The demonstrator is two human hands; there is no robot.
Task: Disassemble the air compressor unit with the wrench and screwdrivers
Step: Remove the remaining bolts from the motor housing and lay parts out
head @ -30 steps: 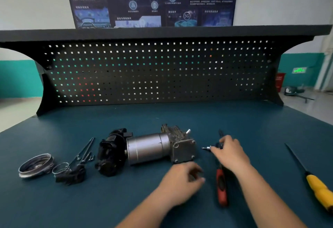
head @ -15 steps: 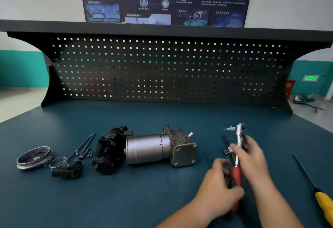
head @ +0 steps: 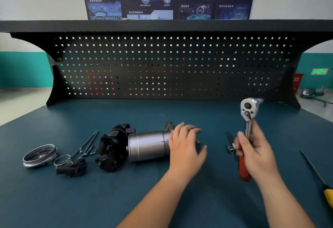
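Note:
The air compressor (head: 147, 146) lies on its side on the blue bench, a grey metal cylinder with a black housing (head: 112, 149) at its left end. My left hand (head: 185, 148) rests over the compressor's right end and hides the block there; its fingers reach across the top. My right hand (head: 255, 153) grips the ratchet wrench (head: 247, 117) by its red handle, held upright above the bench to the right of the compressor, its chrome head uppermost. A yellow-handled screwdriver (head: 317, 175) lies at the far right.
Removed parts lie left of the compressor: a metal ring cover (head: 38, 155), a wire clip (head: 63, 160), a small black piece (head: 72, 169) and long bolts (head: 88, 144). A dark extension bar (head: 230, 142) lies beside my right hand. The black pegboard (head: 162, 65) closes the back.
My left hand left the wrench handle and moved left onto the compressor's right end. My right hand lifted the wrench off the bench and holds it higher and upright.

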